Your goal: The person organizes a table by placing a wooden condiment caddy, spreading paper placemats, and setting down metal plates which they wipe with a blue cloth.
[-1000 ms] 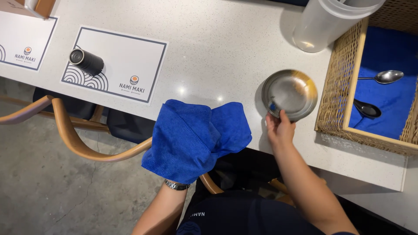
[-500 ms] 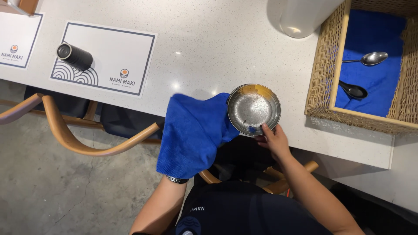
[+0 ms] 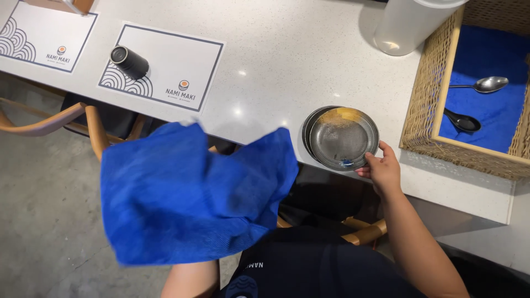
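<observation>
We see our right hand [image 3: 381,168] gripping the round metal bowl [image 3: 343,138] just right of the blue cloth [image 3: 187,193] draped over our hidden left hand.

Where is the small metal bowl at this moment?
In the head view, right of centre: the metal bowl is in the right hand, between blue cloth and wicker basket.

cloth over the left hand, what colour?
Solid blue, no pattern. The cloth shows best in the head view, draped over the hidden left hand.
</observation>
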